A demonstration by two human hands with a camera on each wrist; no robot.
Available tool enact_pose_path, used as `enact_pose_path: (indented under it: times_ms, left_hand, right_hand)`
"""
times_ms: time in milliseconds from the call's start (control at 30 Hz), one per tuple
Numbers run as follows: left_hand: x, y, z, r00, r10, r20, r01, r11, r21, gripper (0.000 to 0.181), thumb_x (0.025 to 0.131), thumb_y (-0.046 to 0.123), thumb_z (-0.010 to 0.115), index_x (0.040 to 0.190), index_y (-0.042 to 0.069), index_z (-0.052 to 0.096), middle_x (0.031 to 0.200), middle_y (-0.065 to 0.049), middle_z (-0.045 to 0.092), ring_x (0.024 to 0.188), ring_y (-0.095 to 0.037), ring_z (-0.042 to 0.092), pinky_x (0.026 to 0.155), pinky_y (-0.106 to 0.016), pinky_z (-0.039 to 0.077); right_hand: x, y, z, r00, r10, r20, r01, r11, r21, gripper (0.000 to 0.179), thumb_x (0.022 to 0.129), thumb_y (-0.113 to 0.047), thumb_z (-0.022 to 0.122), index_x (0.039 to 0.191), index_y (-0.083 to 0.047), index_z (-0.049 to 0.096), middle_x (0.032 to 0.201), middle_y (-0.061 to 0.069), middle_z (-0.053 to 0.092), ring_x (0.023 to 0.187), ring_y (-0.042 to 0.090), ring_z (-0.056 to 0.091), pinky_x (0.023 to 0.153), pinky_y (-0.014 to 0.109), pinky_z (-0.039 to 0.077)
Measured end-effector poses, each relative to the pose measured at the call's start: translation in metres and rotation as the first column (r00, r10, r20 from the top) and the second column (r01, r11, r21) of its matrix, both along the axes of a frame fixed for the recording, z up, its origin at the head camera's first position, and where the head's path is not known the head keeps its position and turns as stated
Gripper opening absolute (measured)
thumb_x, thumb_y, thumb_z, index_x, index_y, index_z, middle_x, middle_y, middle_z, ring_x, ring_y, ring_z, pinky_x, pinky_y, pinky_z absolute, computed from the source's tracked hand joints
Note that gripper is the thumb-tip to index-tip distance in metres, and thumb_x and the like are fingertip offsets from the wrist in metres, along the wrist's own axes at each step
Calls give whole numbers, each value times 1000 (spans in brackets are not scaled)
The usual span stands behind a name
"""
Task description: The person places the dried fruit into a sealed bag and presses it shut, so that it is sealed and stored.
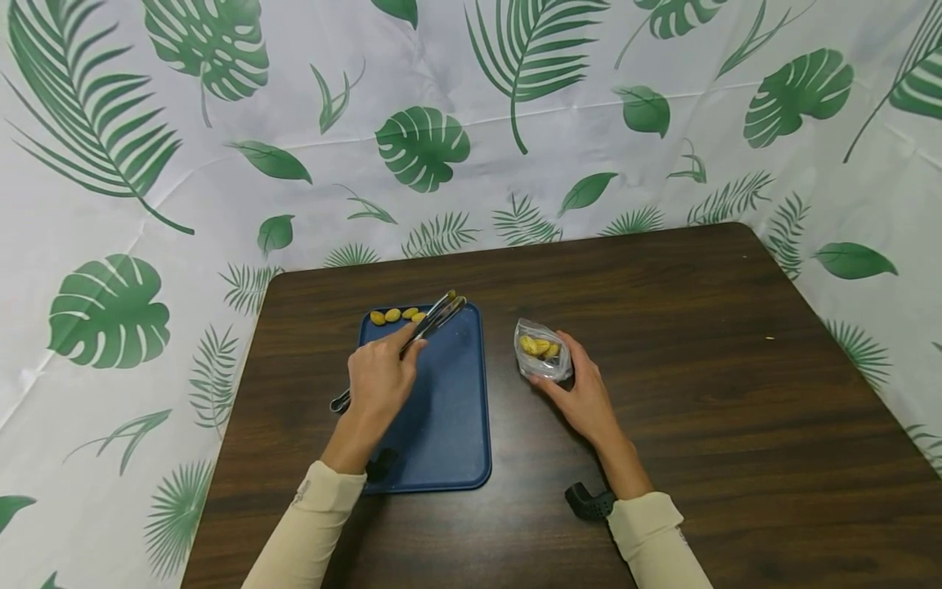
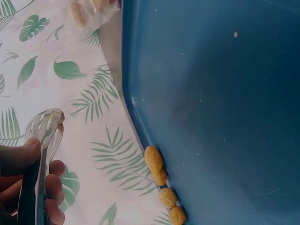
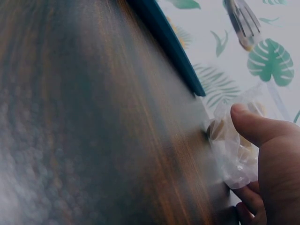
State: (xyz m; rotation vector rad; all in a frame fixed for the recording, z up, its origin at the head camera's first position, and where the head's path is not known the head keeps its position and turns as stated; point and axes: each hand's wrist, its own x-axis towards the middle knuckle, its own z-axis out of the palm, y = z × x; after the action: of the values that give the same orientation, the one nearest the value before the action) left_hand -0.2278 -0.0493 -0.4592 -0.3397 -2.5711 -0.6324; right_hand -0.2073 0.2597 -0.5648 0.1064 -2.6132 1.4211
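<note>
My left hand (image 1: 379, 372) grips metal tongs (image 1: 434, 317), held over the far end of a blue tray (image 1: 441, 417). A small yellow-brown piece (image 2: 61, 116) sits between the tong tips in the left wrist view. Along the tray's far edge lies a row of several oval, wrinkled, peanut-like pieces (image 1: 393, 315). To the right of the tray, my right hand (image 1: 589, 401) holds a clear plastic bag (image 1: 548, 372) upright with its mouth open, thumb on the near side in the right wrist view. More yellow pieces (image 1: 540, 347) show inside it.
A dark wood-grain table (image 1: 706, 352) carries everything. Behind it hangs a white cloth (image 1: 324, 196) printed with green leaves. A black band-like object (image 1: 589, 501) is at the right wrist. Tiny crumbs (image 2: 235, 34) dot the tray.
</note>
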Motion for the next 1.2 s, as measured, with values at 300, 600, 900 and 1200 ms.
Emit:
enact_pose_path:
  times_ms: [300, 600, 900, 1200]
  left_hand:
    - [5, -1, 2, 1000, -15, -13, 15, 1000, 26, 32, 93, 23, 78, 119, 5, 78, 77, -15, 78, 40, -14, 40, 42, -30, 31]
    - [8, 5, 2, 998, -51, -23, 51, 998, 29, 31, 92, 23, 79, 117, 5, 79, 89, -14, 80, 49, -23, 61, 45, -37, 46]
    - [11, 12, 2, 996, -84, -40, 85, 996, 27, 29, 91, 24, 79, 116, 7, 80, 91, -13, 81, 57, -26, 69, 49, -42, 52]
    - [13, 19, 2, 988, -130, -77, 134, 990, 43, 29, 91, 24, 79, 115, 7, 80, 92, -13, 81, 60, -25, 71, 51, -41, 53]
  right_hand:
    - [1, 0, 0, 1000, 0, 13, 0, 1000, -3, 85, 90, -38, 80, 159, -18, 36, 160, 15, 46, 144, 42, 44, 115, 66, 32]
    - [2, 0, 0, 1000, -3, 24, 3, 1000, -1, 85, 90, -38, 80, 160, -19, 35, 160, 16, 45, 144, 43, 43, 114, 67, 32]
    - [2, 0, -1, 1000, -7, 6, 7, 1000, 9, 86, 90, -37, 81, 160, -17, 36, 158, 19, 47, 143, 45, 44, 112, 69, 33]
    - [0, 0, -2, 1000, -7, 9, 7, 1000, 11, 85, 90, -37, 81, 159, -18, 36, 158, 16, 47, 143, 43, 45, 115, 66, 32]
